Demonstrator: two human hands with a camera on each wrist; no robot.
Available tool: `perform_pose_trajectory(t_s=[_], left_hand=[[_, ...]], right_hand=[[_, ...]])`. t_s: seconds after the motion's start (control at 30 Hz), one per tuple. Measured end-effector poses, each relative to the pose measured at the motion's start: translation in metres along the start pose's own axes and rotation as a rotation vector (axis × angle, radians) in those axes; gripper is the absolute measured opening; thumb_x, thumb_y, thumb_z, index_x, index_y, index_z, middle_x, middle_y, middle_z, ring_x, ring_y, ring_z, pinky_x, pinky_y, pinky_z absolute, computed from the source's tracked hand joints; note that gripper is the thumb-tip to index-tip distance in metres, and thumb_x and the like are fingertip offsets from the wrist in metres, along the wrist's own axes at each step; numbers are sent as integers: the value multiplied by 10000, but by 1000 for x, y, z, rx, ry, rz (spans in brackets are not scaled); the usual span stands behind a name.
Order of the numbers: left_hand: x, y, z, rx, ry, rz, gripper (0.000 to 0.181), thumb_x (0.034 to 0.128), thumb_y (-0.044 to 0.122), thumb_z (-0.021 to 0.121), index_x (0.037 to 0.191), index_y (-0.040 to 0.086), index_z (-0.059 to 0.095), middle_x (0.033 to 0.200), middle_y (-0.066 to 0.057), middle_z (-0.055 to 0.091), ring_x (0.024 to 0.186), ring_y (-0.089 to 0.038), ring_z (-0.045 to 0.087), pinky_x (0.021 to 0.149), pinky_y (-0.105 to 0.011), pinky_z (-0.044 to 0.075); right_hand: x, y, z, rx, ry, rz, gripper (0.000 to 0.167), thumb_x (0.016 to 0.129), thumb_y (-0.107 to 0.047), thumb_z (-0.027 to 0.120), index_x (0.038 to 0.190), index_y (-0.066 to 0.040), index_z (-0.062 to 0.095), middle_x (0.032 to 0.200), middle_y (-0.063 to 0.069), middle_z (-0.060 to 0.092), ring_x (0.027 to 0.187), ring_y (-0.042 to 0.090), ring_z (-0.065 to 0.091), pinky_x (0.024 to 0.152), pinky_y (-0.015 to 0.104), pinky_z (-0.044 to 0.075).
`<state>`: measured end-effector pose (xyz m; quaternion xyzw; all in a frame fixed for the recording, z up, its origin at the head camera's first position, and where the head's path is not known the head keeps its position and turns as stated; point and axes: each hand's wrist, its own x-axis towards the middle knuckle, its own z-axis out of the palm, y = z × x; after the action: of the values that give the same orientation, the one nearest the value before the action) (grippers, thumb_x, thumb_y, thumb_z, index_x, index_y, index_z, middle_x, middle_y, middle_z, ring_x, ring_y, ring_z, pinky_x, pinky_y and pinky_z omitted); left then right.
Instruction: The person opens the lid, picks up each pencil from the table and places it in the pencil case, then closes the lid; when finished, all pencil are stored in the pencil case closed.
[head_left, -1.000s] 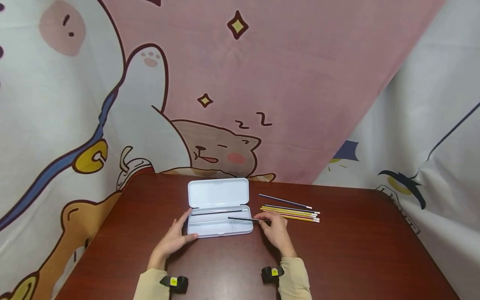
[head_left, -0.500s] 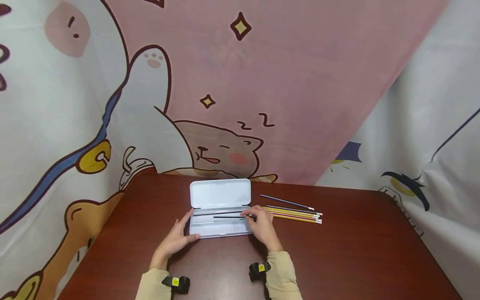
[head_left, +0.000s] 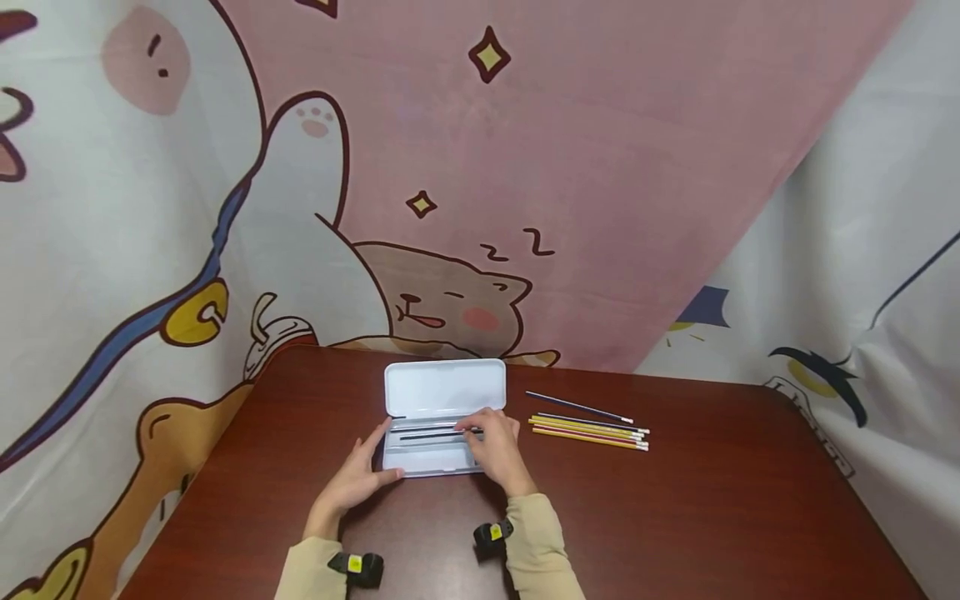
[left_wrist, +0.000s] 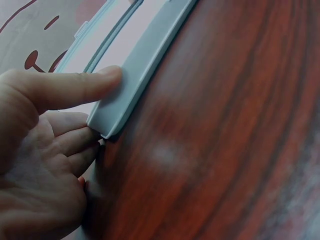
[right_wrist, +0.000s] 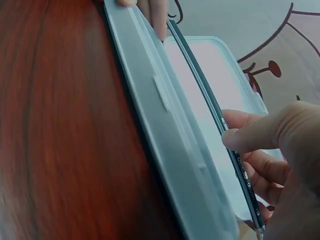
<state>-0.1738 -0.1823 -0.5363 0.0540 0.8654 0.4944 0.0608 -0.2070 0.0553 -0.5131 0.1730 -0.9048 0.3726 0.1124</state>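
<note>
A white pencil case (head_left: 446,388) lies on the table with its lid raised at the back. My left hand (head_left: 352,479) holds the case's left end, thumb on the front rim (left_wrist: 117,102) and fingers around the end. My right hand (head_left: 497,450) is over the case's right half and pinches a dark pencil (right_wrist: 202,82) between thumb and fingertips. This pencil lies lengthwise just above the tray; whether it touches the bottom I cannot tell. Behind it, another dark pencil (head_left: 420,428) rests along the back of the tray. The right hand hides part of the tray.
Right of the case, several yellow, red and dark pencils (head_left: 588,433) lie in a bunch with white eraser ends to the right. A single blue pencil (head_left: 577,407) lies behind them. A printed cloth (head_left: 600,167) hangs behind the brown table (head_left: 712,492).
My right hand has moved left from beside the bunch to over the case, carrying the dark pencil above the tray. The left hand has kept its hold on the case.
</note>
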Motion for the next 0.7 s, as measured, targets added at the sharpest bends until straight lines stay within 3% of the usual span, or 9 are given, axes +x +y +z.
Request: perform_pose_trajectory(t_s=[0.2, 0.37, 0.7], left_hand=[[-1, 3, 1, -13, 4, -8, 864, 784, 97, 764, 1505, 33, 292, 1510, -292, 256, 1407, -488, 86, 1103, -630, 4], [-2, 4, 0, -13, 9, -14, 865, 787, 99, 763, 1508, 35, 289, 1514, -287, 251, 1408, -481, 100, 1103, -631, 6], [-2, 2, -1, -13, 8, -27, 873, 778, 95, 770, 1508, 43, 295, 1512, -294, 247, 1403, -497, 83, 1097, -643, 20]], right_hand=[[1, -2, 12, -14, 5, 43, 163, 808, 23, 711, 853, -124, 765, 852, 22, 638, 917, 263, 564, 828, 522, 305], [1, -3, 20, -26, 0, 52, 141, 820, 0, 712, 858, -127, 762, 865, 24, 643, 924, 260, 558, 848, 540, 302], [1, 0, 27, 3, 55, 4, 190, 802, 45, 685, 868, -113, 766, 841, 24, 664, 896, 264, 586, 827, 515, 327]])
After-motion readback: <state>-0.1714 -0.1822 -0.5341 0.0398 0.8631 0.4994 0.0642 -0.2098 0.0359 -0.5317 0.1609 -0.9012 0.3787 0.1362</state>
